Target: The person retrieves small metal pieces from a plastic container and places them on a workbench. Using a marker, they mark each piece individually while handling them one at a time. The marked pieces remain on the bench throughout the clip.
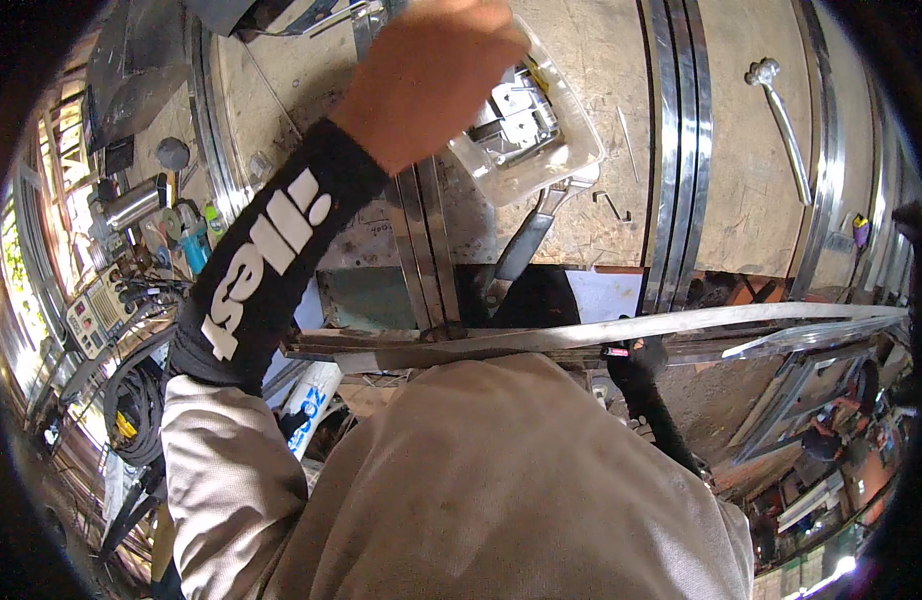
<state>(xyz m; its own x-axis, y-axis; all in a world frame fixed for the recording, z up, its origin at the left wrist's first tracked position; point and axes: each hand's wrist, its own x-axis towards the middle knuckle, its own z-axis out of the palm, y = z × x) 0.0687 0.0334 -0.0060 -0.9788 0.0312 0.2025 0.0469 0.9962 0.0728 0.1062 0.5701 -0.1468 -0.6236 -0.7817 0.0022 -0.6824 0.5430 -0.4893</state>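
Observation:
My left hand (436,75), in a black sleeve with white lettering, reaches over the left side of a clear plastic tub (581,110). Its fingers look curled, but the hand's back and the top edge hide what they hold. Several bright metal pieces (521,110) lie in the tub. My right hand (645,357), in shadow low on the right, is closed round a small black-and-red object (615,352) beside a long flat metal bar (731,318). A tool with a black handle (526,245) rests against the tub's near side.
Paired metal strips (678,150) run across the wooden bench top (741,200). A metal hammer (781,125) lies on the right, and a small bent rod (609,206) sits near the tub. At left stand a boxy machine (96,312) and coiled black cables (136,410).

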